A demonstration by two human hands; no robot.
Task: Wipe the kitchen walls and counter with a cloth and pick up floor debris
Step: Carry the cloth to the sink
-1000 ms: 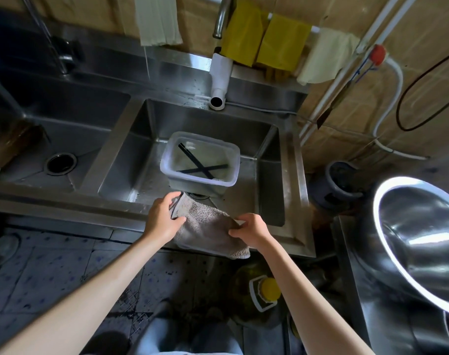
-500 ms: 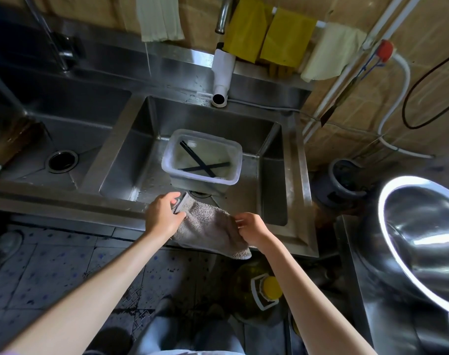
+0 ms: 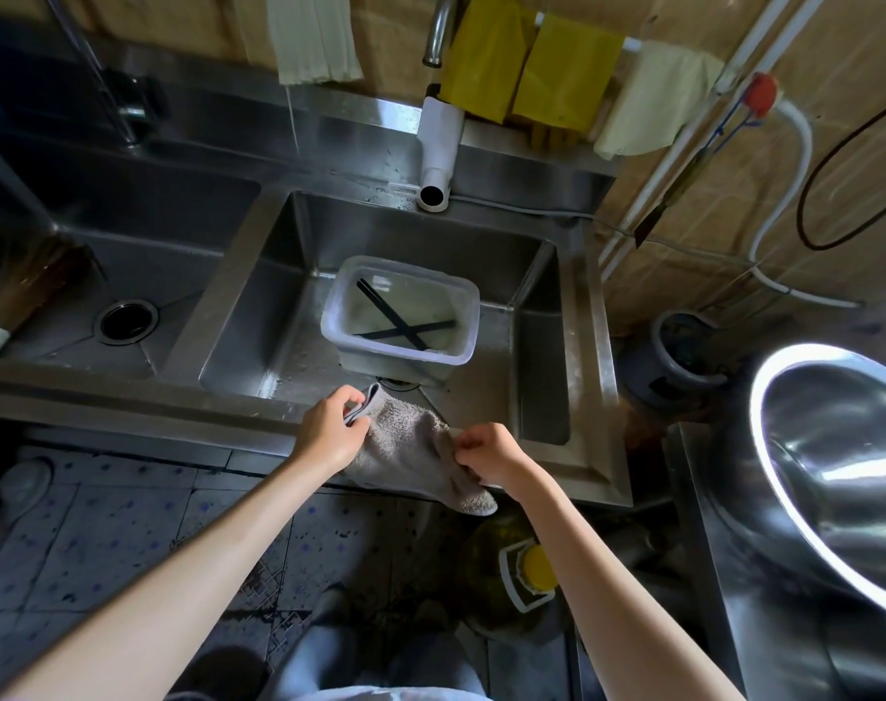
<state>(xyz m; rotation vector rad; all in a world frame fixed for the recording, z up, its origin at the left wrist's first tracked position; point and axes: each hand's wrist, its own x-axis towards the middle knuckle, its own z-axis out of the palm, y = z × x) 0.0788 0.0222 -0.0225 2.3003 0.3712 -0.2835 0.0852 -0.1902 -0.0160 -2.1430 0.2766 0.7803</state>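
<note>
Little moved since earlier frames: both hands, cloth stay over sink front rim; right hand fingers curled tighter on cloth edge. Left hand [image 3: 329, 431] pinches upper corner of grey cloth [image 3: 409, 447]; right hand [image 3: 486, 452] pinches opposite edge. Cloth hangs between them, draped over front edge of sink [image 3: 590, 316], lower end dangling toward floor. Judgement: terry cloth soft, limp, light, possibly damp, not fragile, not slippery. Best hold: corners or bunched middle. Plastic tub [image 3: 400, 316] sits in basin just beyond.

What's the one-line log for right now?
left hand: pinches cloth corner | right hand: pinches its edge | cloth: over sink front rim
</note>
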